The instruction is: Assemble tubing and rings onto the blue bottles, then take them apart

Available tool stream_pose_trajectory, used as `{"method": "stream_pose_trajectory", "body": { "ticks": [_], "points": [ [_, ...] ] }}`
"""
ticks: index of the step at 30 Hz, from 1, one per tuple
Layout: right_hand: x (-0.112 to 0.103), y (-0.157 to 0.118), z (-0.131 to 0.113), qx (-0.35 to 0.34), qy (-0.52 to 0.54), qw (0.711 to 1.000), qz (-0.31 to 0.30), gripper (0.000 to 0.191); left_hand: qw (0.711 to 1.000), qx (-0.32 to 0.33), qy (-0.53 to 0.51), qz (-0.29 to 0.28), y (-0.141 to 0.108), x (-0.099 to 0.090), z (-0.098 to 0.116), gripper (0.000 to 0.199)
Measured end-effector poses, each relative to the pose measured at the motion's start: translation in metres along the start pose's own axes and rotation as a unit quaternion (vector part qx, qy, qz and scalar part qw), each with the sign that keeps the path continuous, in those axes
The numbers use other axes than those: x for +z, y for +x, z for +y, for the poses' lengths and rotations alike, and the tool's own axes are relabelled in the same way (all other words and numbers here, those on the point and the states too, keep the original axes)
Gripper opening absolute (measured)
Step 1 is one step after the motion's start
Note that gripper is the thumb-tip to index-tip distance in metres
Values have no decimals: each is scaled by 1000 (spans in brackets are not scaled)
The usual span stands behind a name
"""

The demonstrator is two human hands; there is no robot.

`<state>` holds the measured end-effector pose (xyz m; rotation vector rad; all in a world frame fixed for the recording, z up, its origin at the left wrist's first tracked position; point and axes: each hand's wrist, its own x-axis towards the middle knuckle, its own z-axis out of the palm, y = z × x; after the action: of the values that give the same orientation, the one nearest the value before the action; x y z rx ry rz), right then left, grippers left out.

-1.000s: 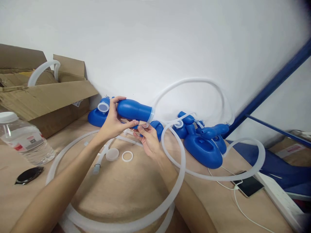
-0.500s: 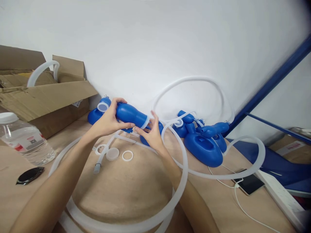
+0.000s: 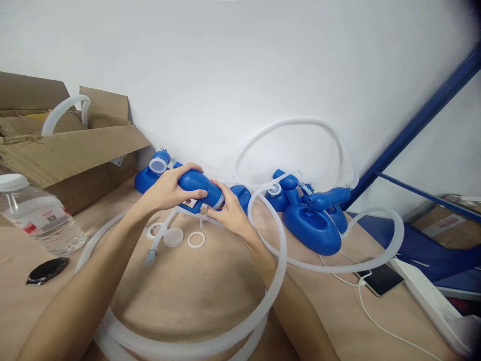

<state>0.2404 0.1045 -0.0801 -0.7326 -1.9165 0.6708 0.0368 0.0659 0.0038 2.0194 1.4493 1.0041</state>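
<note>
Currently the blue vessel (image 3: pixel 197 184) is held up off the surface (image 3: pixel 188 291), tilted w/ its mouth end lower, btwn both hands. Its body is clasped by the L hand (image 3: pixel 169 188), that grip being wrapped round it, thumb laid along the near side. The mouth end, w/ its pale rim (image 3: pixel 220 201), is enclosed by the R hand's (image 3: pixel 233 214) grip, fingers over the top & thumb underneath; what's under the fingertips is partly hidden. Below the hands, a white ring (image 3: pixel 196 239) & a round translucent cap (image 3: pixel 174 237) are seen lying flat, approx. side by side, w/ a thin tube end (image 3: pixel 151 255) just beside the cap. Both forearms are flanked by a loop of translucent hose (image 3: pixel 280 271). Off to the R, a blue container (image 3: pixel 311 233) is placed near a phone (image 3: pixel 383 279); far L, a water bottle (image 3: pixel 45 220) is stood by a cardboard box (image 3: pixel 75 150).
</note>
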Motion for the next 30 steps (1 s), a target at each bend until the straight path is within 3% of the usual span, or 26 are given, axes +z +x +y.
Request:
{"method": "stream_pose_trajectory", "body": {
  "ticks": [6, 11, 13, 16, 18, 23, 27, 30],
  "points": [
    [-15, -2, 6, -60, -41, 989, -126, 81, 996, 12, 84, -10, -2, -25, -11, 72],
    [-13, -6, -1, 30, -41, 968, -245, 101, 989, -53, 130, -41, -5, -41, -20, 76],
    [-7, -8, -4, 64, -39, 961, -266, 99, 985, -61, 150, -66, -6, -42, -21, 75],
    [6, -8, -5, 102, 18, 969, -222, 66, 982, -56, 159, -85, -6, -41, -19, 74],
    [15, -7, -2, 137, 88, 973, -162, 56, 984, -47, 158, -69, -7, -42, -17, 75],
    [29, -1, 2, 202, 303, 931, -18, 65, 989, -71, 131, -3, -9, -41, -16, 71],
    [30, -1, -1, 192, 401, 896, 4, 63, 991, -76, 109, -1, -8, -38, -16, 73],
    [31, -4, 0, 172, 428, 887, 0, 60, 993, -44, 113, -5, -6, -38, -15, 71]
  ]
}}
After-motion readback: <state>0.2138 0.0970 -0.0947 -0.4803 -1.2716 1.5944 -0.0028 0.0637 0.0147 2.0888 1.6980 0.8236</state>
